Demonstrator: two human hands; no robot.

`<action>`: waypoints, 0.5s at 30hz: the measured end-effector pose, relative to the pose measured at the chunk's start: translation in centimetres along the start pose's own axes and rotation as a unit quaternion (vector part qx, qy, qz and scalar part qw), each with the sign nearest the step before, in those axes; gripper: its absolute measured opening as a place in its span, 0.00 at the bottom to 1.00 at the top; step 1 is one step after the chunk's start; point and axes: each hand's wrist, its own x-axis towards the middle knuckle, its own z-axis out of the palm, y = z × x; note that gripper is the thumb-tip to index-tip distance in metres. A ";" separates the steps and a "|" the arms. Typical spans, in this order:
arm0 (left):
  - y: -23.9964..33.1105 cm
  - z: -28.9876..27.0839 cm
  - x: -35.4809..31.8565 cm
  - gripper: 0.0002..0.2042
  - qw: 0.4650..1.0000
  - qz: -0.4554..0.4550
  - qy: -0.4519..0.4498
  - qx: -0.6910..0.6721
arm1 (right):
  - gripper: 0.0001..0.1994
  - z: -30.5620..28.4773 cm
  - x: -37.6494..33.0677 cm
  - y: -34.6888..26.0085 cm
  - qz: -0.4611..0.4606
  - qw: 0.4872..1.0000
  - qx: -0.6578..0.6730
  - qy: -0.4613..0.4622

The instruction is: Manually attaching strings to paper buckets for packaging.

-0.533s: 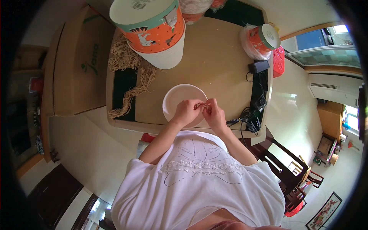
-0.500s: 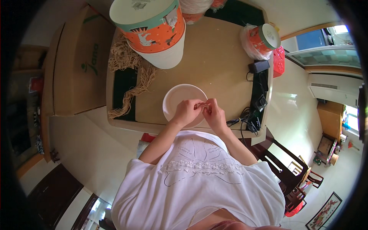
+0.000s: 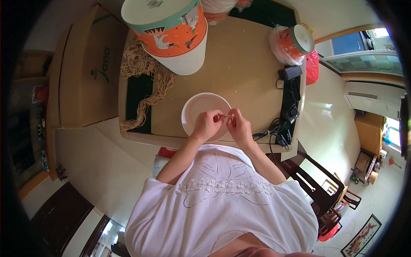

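Observation:
Both of my hands are over a round white tub (image 3: 192,106) at the near edge of the table. My left hand (image 3: 209,125) pinches one end of a thin, pale, string-like strand (image 3: 226,116). The other end is pinched by my right hand (image 3: 239,129), just right of the tub's middle. Fingers cover most of the strand, so its exact kind is unclear. To the left lies a tangle of beige string (image 3: 139,62), with a loose length (image 3: 147,103) trailing toward the near left corner.
A tall stack of orange-printed paper tubs (image 3: 175,38) stands at the far left. A smaller wrapped tub (image 3: 295,41) sits at the far right. Black adapters (image 3: 290,73) and cables (image 3: 274,130) line the right edge. A cardboard box (image 3: 87,77) stands left of the table (image 3: 239,64).
My fingertips have drawn slightly apart, and more of the pale strand shows between them. The tub and the tangled string stay where they were.

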 end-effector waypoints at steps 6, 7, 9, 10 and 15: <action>0.8 -0.7 -0.1 0.04 0.999 -0.037 -0.025 0.004 | 0.06 -0.4 0.6 0.3 -0.060 0.997 -0.039 0.004; 0.4 -0.7 -0.2 0.04 0.999 -0.038 -0.026 0.003 | 0.04 -0.6 0.6 0.3 -0.059 0.997 -0.047 0.010; -0.5 -1.0 -0.5 0.04 0.999 0.027 -0.007 0.017 | 0.03 -0.9 0.8 0.3 -0.060 0.997 -0.055 0.015; -0.9 -1.2 -0.5 0.04 0.999 0.026 -0.006 0.017 | 0.03 -1.0 0.8 0.3 -0.057 0.996 -0.065 0.014; -0.2 -2.1 -0.3 0.03 0.994 0.016 0.012 0.105 | 0.03 -0.9 0.8 0.5 -0.066 0.995 -0.071 0.013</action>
